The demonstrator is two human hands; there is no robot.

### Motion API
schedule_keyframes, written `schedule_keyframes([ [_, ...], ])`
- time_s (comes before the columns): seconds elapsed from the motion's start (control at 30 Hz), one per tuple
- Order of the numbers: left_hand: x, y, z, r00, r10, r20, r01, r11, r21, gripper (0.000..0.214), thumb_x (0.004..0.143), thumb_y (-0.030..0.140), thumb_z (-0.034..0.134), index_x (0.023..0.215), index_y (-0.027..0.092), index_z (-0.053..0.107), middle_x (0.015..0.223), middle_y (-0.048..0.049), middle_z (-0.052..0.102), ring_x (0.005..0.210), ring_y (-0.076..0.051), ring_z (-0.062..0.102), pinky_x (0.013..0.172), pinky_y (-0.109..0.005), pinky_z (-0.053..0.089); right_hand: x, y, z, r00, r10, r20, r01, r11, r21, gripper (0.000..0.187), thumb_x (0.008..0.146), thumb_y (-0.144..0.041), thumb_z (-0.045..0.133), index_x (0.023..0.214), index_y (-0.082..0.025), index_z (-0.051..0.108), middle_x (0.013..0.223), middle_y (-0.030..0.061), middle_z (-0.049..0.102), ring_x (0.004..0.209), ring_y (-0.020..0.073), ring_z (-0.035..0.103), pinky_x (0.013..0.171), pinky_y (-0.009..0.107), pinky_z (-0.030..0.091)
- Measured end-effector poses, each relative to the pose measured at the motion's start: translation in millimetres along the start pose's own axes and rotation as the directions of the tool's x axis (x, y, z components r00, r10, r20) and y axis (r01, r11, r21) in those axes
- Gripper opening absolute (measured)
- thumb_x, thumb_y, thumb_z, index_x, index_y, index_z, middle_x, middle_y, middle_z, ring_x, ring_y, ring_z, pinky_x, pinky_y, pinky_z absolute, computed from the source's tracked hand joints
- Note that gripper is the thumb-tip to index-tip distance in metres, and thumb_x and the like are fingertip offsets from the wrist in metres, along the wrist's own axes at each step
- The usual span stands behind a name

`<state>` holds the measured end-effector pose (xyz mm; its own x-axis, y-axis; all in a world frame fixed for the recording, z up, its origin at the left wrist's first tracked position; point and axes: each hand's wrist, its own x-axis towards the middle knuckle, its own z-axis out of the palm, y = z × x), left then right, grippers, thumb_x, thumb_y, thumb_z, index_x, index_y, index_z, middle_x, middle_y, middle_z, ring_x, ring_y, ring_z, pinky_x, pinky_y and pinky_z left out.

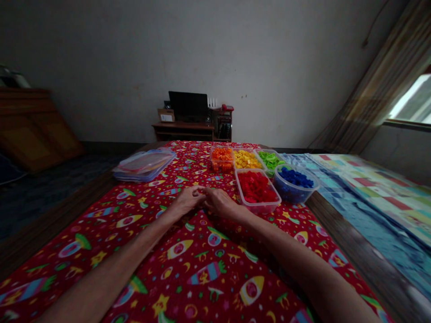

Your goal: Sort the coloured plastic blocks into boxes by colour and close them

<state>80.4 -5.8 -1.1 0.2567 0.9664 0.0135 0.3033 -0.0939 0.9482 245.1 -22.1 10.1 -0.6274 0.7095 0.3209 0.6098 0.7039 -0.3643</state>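
My left hand (187, 200) and my right hand (218, 201) meet over the middle of the red patterned tablecloth (183, 269). Their fingers are curled in and touch at the tips. Whether anything small is between them is hidden. Just to the right of my right hand stands a clear tub of red plastic pieces (257, 188). Behind it are tubs of orange pieces (222, 158), yellow pieces (247, 159) and green pieces (270, 159). A round bowl of blue pieces (294, 179) sits at the far right of this group.
Stacked plastic lids (144, 165) lie on the cloth at the left. Beyond the table, a desk (183, 127) with a black monitor (188, 105) stands against the wall. A bed (377, 188) with a patchwork cover is at the right, and a wooden cabinet (37, 121) at the left.
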Motion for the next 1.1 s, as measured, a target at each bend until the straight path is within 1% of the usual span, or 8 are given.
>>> schedule_keyframes([
  [0.17,2.8,-3.4,0.4,1.000,0.016,0.015,-0.016,1.000,-0.019,0.053,0.064,0.051,0.066,0.102,0.014,0.062,0.064,-0.0005,0.066,0.057,-0.018,0.062,0.054,-0.027,0.046,-1.6,2.1,1.3,0.995,-0.071,-0.070,0.075,0.996,0.056,0.036,0.086,-0.012,0.047,0.121,-0.013,0.046,0.092,0.0079,0.066,0.081,0.0153,0.058,0.069,0.024,0.040],
  [0.27,3.2,-3.2,-0.9,0.999,0.020,0.050,-0.018,0.998,-0.054,0.050,0.063,0.057,0.066,0.090,0.015,0.065,0.074,-0.0023,0.070,0.062,-0.018,0.063,0.059,-0.028,0.049,-1.8,2.0,1.4,0.997,-0.038,-0.074,0.041,0.998,0.047,0.021,0.088,-0.016,0.046,0.107,-0.012,0.053,0.087,0.0080,0.066,0.074,0.0141,0.057,0.064,0.023,0.039],
  [0.4,-0.2,-0.2,-2.3,0.997,0.019,0.072,-0.011,0.994,-0.108,0.051,0.062,0.060,0.067,0.086,0.016,0.065,0.079,-0.0025,0.070,0.064,-0.017,0.063,0.062,-0.028,0.051,-1.7,2.9,3.0,0.995,-0.021,-0.095,0.023,1.000,0.015,0.021,0.087,-0.017,0.047,0.107,-0.012,0.052,0.083,0.0075,0.065,0.067,0.0128,0.053,0.062,0.023,0.038],
  [0.6,0.1,-0.4,-9.8,0.996,-0.020,-0.087,0.004,0.984,-0.179,0.055,0.067,0.065,0.060,0.085,0.013,0.060,0.066,-0.0030,0.065,0.059,-0.016,0.062,0.059,-0.030,0.052,-3.5,-2.4,-9.1,0.996,0.026,-0.080,-0.021,0.998,0.058,0.022,0.084,-0.012,0.049,0.105,-0.014,0.055,0.082,0.0071,0.064,0.071,0.0135,0.055,0.065,0.023,0.040],
  [0.7,3.0,-4.3,-15.1,0.990,-0.028,-0.140,-0.002,0.978,-0.207,0.054,0.070,0.064,0.057,0.083,0.012,0.058,0.065,-0.0047,0.064,0.058,-0.016,0.061,0.060,-0.031,0.053,-3.2,-6.9,-26.8,0.990,0.041,-0.135,-0.034,0.998,0.050,0.021,0.086,-0.015,0.048,0.106,-0.015,0.057,0.084,0.0065,0.064,0.076,0.0143,0.056,0.070,0.024,0.041],
  [0.83,1.8,-5.1,-16.2,0.991,0.021,-0.133,-0.033,0.996,-0.087,0.050,0.072,0.062,0.053,0.083,0.014,0.059,0.070,-0.0050,0.066,0.061,-0.016,0.062,0.062,-0.031,0.053,5.4,4.1,-62.0,0.969,0.110,-0.223,-0.096,0.993,0.073,0.022,0.086,-0.020,0.049,0.105,-0.017,0.060,0.081,0.0032,0.063,0.074,0.0127,0.056,0.069,0.023,0.042],
  [0.97,2.3,-6.4,-14.7,0.991,0.065,-0.115,-0.062,0.998,0.029,0.049,0.071,0.062,0.051,0.081,0.015,0.061,0.071,-0.0044,0.066,0.061,-0.016,0.062,0.060,-0.030,0.052,20.7,40.4,-106.3,0.924,0.240,-0.297,-0.233,0.971,0.059,0.019,0.082,-0.021,0.053,0.098,-0.015,0.063,0.075,0.0013,0.061,0.065,0.0101,0.054,0.065,0.021,0.042],
  [1.1,6.6,-11.6,-15.2,0.990,0.087,-0.113,-0.083,0.996,0.042,0.045,0.071,0.058,0.053,0.081,0.015,0.061,0.069,-0.0040,0.065,0.059,-0.015,0.061,0.058,-0.028,0.051,37.5,82.9,-142.7,0.877,0.417,-0.238,-0.427,0.904,0.014,0.025,0.082,-0.019,0.053,0.104,-0.013,0.061,0.060,-0.0013,0.057,0.050,0.0081,0.052,0.058,0.021,0.044],
])
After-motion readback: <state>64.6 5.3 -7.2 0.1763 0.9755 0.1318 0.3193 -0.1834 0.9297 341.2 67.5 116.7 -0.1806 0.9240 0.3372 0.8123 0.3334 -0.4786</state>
